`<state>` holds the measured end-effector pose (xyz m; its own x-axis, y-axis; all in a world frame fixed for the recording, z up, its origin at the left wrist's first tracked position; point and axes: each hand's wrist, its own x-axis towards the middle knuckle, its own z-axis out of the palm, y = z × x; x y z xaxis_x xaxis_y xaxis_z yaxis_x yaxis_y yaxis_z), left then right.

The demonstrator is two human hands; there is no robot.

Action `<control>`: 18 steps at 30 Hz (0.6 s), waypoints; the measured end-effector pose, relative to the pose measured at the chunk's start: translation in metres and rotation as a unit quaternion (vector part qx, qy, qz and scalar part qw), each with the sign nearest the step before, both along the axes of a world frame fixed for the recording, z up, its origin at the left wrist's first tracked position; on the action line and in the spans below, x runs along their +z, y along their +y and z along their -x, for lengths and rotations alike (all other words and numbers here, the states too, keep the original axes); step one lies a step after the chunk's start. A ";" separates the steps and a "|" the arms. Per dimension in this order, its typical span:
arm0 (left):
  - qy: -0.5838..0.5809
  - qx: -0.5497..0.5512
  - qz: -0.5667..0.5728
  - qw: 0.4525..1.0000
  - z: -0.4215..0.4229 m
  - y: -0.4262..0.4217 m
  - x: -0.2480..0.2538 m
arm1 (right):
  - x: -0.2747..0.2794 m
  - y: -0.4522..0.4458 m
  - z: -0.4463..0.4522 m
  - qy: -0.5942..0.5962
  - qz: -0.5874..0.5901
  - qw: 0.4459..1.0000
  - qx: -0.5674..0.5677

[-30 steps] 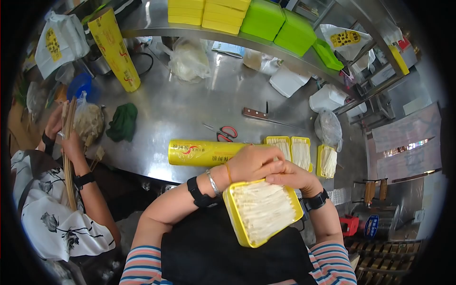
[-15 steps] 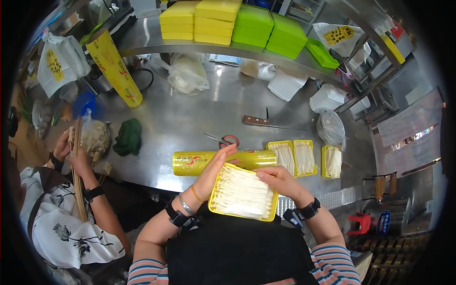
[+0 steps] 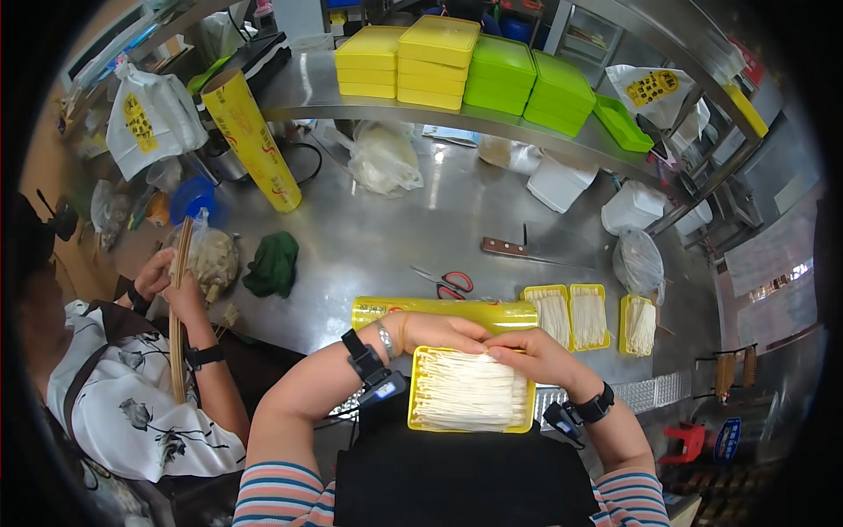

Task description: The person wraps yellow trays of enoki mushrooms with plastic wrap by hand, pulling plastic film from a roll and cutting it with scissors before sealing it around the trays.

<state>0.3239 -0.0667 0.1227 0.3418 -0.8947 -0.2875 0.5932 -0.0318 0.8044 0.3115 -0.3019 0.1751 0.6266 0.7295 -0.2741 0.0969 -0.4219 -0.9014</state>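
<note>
A yellow tray point(image 3: 413, 391) filled with enoki mushrooms point(image 3: 465, 395) is held in front of my black apron. My left hand point(image 3: 443, 334) lies along its far edge, fingers together and bent over the rim, some hidden. My right hand point(image 3: 540, 356) grips the far right corner, thumb at the mushrooms' upper ends and fingers behind the rim. Both hands' fingertips meet near the middle of that edge. Just beyond them lies a yellow roll of cling film point(image 3: 378, 309). Red-handled scissors point(image 3: 455, 282) rest behind the roll.
Three more mushroom trays point(image 3: 588, 316) stand on the steel table to the right. A wooden-handled knife point(image 3: 509, 248) lies farther back. An upright film roll point(image 3: 250, 140) and green cloth point(image 3: 272, 263) are leftward. A co-worker point(image 3: 140, 386) holds sticks at the left. Stacked boxes point(image 3: 430, 61) line the shelf.
My left hand has moved from the tray's left side onto its far edge, its fingers now bent. The tray has levelled out and come closer to my body. My view has shifted slightly.
</note>
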 end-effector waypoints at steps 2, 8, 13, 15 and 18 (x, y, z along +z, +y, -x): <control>-0.050 0.005 0.041 0.998 -0.001 -0.004 0.003 | 0.003 0.000 0.002 -0.010 -0.007 1.000 -0.012; -0.189 0.041 -0.060 0.979 -0.007 0.005 0.008 | 0.006 -0.012 0.001 -0.015 0.016 0.998 -0.063; -0.248 0.013 -0.216 0.944 0.007 0.016 0.033 | -0.005 -0.031 0.004 -0.015 0.005 0.993 -0.120; -0.431 0.101 -0.178 0.879 0.012 0.012 0.021 | -0.011 -0.034 0.004 -0.005 -0.027 0.988 -0.150; -0.371 0.194 -0.144 0.897 0.000 0.027 0.011 | 0.000 -0.035 0.009 0.005 -0.071 0.954 -0.290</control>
